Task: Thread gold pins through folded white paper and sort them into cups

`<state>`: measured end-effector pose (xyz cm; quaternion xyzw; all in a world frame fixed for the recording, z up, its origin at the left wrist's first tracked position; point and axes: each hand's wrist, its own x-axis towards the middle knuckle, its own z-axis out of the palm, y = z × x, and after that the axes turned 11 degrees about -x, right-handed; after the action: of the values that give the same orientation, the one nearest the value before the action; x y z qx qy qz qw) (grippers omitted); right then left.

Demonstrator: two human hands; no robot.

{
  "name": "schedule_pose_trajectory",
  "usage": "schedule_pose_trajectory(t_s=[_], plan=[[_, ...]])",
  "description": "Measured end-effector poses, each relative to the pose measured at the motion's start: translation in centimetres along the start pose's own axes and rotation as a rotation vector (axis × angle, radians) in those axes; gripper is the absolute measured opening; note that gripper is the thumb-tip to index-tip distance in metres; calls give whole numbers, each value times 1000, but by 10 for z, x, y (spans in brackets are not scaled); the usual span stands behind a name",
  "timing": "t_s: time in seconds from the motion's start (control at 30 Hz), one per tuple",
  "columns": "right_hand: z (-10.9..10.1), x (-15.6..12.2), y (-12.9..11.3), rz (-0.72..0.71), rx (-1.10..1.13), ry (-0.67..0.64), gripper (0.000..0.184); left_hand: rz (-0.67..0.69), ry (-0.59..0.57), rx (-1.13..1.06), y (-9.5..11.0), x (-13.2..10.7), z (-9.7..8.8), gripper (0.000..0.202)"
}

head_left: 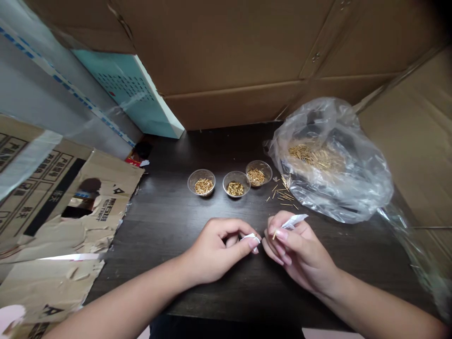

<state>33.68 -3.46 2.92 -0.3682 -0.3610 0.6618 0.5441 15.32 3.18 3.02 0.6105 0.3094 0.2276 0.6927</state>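
My left hand rests on the dark table with its fingers pinched on a small white piece. Close beside it, my right hand is closed on a small gold pin at the fingertips, with a white scrap tucked between its fingers. The two hands nearly touch. Beyond them stand three small clear cups, each holding gold pins. Loose gold pins lie scattered to the right of the cups.
A crumpled clear plastic bag with more gold pins lies at the right. Cardboard walls close off the back and right. Torn cardboard sheets and a teal-and-white box sit at the left.
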Motion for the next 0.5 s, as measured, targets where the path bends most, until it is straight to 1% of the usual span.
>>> schedule_pose_trajectory(t_s=[0.17,0.3,0.4,0.5], plan=[[-7,0,7,-22,-77,42,6,8,5,-49,2,0,3,30],[-12,0,18,-71,-240,89,6,-4,8,-134,4,1,6,30],[-12,1,21,-172,-399,125,4,-5,8,-204,4,1,6,28],[-9,3,19,-338,-599,187,3,3,26,-260,3,2,6,23]])
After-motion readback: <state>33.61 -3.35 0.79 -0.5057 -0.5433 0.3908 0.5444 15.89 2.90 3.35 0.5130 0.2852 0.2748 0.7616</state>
